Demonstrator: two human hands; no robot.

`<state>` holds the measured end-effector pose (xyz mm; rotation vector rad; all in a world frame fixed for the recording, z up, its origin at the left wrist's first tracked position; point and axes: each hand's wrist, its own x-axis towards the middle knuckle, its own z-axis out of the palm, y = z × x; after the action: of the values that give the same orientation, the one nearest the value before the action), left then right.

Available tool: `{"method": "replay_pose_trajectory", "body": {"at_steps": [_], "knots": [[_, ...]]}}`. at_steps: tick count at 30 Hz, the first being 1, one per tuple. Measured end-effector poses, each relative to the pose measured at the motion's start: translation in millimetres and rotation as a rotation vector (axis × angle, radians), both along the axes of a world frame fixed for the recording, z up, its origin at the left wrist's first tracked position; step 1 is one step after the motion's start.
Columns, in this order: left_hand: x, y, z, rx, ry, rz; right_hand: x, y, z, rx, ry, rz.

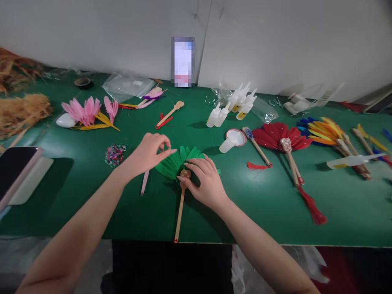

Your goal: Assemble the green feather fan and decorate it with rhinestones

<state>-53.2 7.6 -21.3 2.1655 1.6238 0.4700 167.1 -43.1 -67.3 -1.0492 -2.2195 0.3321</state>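
A green feather fan (167, 166) lies on the table in front of me, its wooden handle (180, 214) pointing toward the near edge. A round brownish piece (185, 175) sits where feathers and handle meet. My right hand (203, 179) grips the fan there, thumb at the round piece and fingers over the feathers. Above the fan's left side hovers my left hand (150, 151), fingers bent and a gap between them and the thumb; I see nothing held in it. Below that hand lies a thin pink stick (145, 182), partly hidden. Left of it is a pile of colourful sequins (115, 155).
Several white glue bottles (232, 106) stand behind; an open white tub (236, 138) is right of the fan. Further right lie a red feather fan (280, 136) and a loose bottle (346, 162). Pink feathers (84, 111) and a phone (18, 171) are left. Another screen (183, 61) leans against the wall.
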Motion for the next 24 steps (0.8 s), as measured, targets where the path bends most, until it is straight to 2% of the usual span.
{"method": "replay_pose_trajectory", "body": {"at_steps": [3, 6, 10, 16, 24], "knots": [[28.0, 14.7, 5.8, -0.099, 0.007, 0.012, 1.3, 2.0, -0.5, 0.0, 0.016, 0.0], [40.9, 20.7, -1.6, -0.068, -0.059, 0.054, 1.4, 2.7, -1.5, -0.009, 0.014, 0.006], [34.3, 14.4, -14.2, 0.016, -0.05, -0.03, 0.6, 2.5, -2.0, -0.021, -0.007, 0.009], [23.0, 13.0, -13.2, -0.098, 0.029, -0.122, -0.2, 2.8, -1.4, -0.016, -0.021, 0.001], [20.6, 17.7, -20.6, -0.059, 0.031, -0.106, -1.5, 1.7, -1.6, -0.009, -0.021, -0.004]]}}
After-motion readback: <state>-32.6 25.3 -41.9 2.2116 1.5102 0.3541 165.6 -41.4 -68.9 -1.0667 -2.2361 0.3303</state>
